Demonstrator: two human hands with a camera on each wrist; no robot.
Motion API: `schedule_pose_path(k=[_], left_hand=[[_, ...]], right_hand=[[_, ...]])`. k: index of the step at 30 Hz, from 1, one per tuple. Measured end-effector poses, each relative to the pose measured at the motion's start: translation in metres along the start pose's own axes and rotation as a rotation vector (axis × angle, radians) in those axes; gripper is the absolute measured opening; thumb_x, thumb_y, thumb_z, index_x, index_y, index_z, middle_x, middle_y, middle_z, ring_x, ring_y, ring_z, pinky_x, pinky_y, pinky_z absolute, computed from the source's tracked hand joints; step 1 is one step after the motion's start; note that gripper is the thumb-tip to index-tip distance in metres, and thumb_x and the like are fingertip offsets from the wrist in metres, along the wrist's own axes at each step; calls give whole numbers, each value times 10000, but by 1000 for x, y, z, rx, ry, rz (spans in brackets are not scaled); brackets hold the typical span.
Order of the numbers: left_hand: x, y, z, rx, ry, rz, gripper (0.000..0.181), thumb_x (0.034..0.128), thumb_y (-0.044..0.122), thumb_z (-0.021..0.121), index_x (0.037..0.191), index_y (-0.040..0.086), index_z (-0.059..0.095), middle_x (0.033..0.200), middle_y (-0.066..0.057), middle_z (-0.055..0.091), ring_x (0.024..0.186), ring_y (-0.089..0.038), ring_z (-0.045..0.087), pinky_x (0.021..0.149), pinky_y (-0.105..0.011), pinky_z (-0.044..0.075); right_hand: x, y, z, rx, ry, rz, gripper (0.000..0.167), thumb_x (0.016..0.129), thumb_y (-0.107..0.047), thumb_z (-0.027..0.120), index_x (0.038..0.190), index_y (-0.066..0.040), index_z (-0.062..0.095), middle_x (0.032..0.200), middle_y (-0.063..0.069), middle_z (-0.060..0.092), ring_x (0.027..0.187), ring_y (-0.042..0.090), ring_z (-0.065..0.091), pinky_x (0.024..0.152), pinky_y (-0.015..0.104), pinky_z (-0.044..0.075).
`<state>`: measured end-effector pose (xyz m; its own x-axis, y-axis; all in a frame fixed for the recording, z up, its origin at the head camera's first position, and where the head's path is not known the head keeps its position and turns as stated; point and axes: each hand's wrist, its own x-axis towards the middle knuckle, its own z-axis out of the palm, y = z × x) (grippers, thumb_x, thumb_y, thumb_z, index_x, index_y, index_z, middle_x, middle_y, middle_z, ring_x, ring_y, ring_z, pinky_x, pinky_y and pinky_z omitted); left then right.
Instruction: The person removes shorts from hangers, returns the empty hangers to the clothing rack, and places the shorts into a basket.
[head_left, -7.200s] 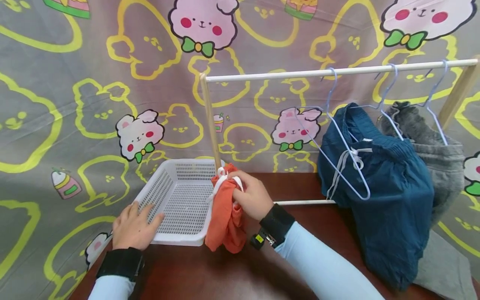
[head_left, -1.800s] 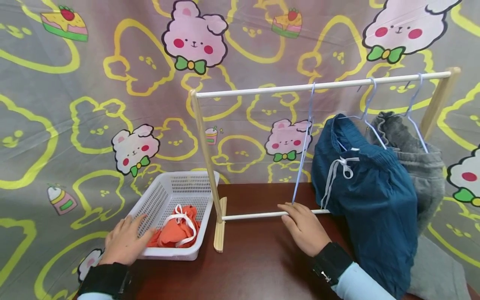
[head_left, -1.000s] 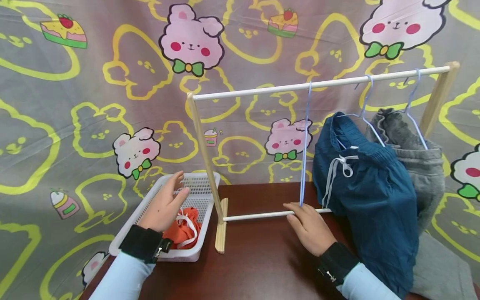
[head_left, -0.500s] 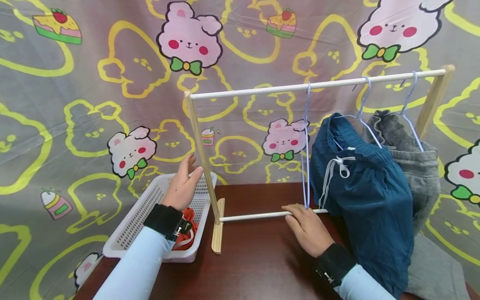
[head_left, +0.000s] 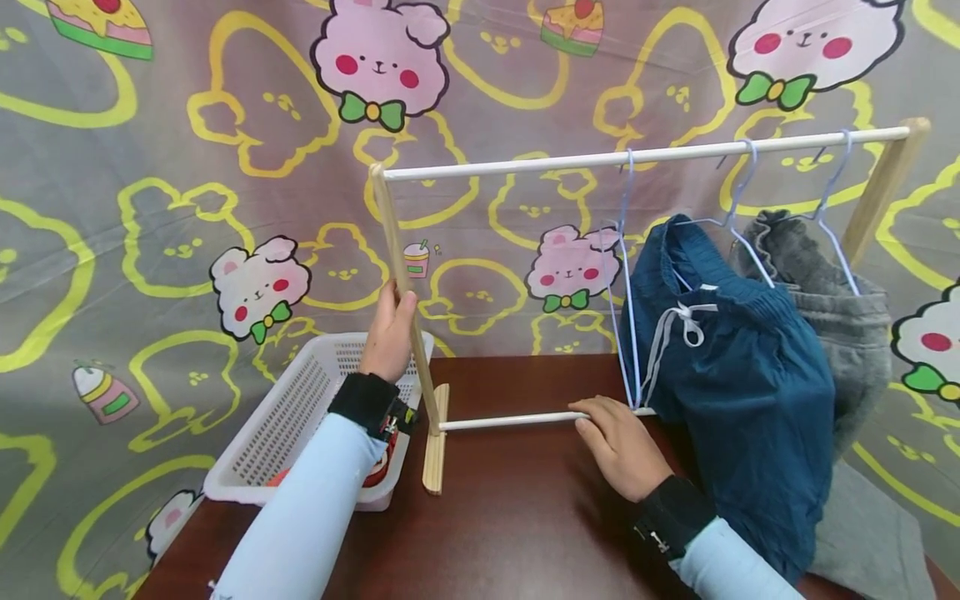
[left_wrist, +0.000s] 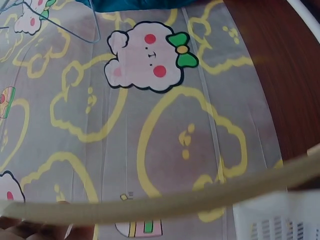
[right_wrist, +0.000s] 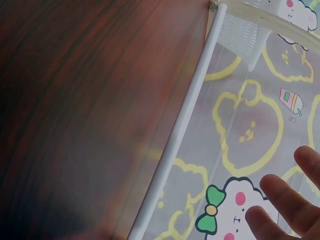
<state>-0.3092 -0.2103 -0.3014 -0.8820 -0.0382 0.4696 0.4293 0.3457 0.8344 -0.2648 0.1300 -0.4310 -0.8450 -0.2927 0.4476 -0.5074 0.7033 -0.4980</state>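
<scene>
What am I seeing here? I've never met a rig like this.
No robot: a person works bare-handed. The big picture is from a head-worn camera, the others from one on each wrist. A reddish-brown table bears a wood-and-white clothes rack and a white perforated basket with orange cloth. A blue garment, a grey garment and a bare lavender hanger hang there. The left hand holds the rack's pale wooden post; the right hand, fingers relaxed, is by the white lower rail, seemingly holding nothing.

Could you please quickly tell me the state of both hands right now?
Left hand: closed, holding the clothes rack's left wooden post.
Right hand: open, holding nothing, near the lower white rail.
</scene>
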Motion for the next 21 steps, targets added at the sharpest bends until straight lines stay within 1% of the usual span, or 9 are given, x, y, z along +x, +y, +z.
schedule_pose_path(k=[2,4,7,10,12,14,16,19,21], left_hand=[[3,2,4,-31,30,-4,577,1098,399,345,1584,110,227,1446,-194,438,1310,-325,421,1074,-512,314],[7,2,9,-81,55,-3,544,1099,371,349,1554,86,266,1396,-191,466,1292,-327,441,1066,-490,310],[12,2,16,-158,85,2,496,1101,318,357,1509,41,299,1369,-190,504,1284,-333,479,1069,-472,328],[18,0,24,-213,108,15,437,1104,274,357,1446,4,322,1270,-184,522,1176,-333,539,1031,-454,381],[21,-2,27,-220,128,14,414,1112,286,339,1420,9,330,1160,-149,525,1055,-302,564,968,-415,417],[23,-7,30,-218,147,24,422,1120,329,301,1412,26,339,1039,-97,490,909,-233,541,870,-355,431],[24,-12,31,-201,173,34,444,1119,370,273,1393,33,366,948,-56,444,795,-189,487,770,-309,418],[24,-18,32,-175,198,61,442,1111,398,264,1329,44,417,862,-29,399,697,-148,420,657,-273,383],[25,-21,32,-157,202,77,425,1109,399,274,1284,46,435,843,-30,398,676,-144,418,624,-263,380]], right_hand=[[1,0,0,-6,3,1,366,1057,-346,519,1302,-117,664,1345,101,623,1319,353,490,1103,601,342],[2,-1,-1,-9,3,5,363,1056,-351,520,1297,-125,668,1340,90,627,1325,351,485,1106,603,337],[2,0,-1,-11,2,6,338,1054,-337,528,1283,-141,680,1326,75,633,1319,341,489,1108,597,335],[2,1,0,-7,0,4,314,1052,-320,540,1270,-155,692,1318,68,635,1311,330,495,1109,590,338],[2,1,1,-3,-5,3,310,1054,-319,536,1269,-162,694,1317,67,634,1307,332,495,1104,598,339],[1,1,0,-1,-10,10,317,1056,-330,529,1274,-167,692,1326,75,629,1315,343,488,1101,612,337],[1,0,0,3,-19,16,331,1058,-345,520,1280,-165,687,1332,70,625,1313,337,487,1099,614,339],[2,0,-1,12,-26,26,332,1056,-354,522,1278,-166,684,1326,54,624,1300,316,495,1100,599,347],[2,0,-1,16,-28,26,334,1055,-352,525,1274,-157,684,1311,44,628,1280,300,505,1099,588,355]])
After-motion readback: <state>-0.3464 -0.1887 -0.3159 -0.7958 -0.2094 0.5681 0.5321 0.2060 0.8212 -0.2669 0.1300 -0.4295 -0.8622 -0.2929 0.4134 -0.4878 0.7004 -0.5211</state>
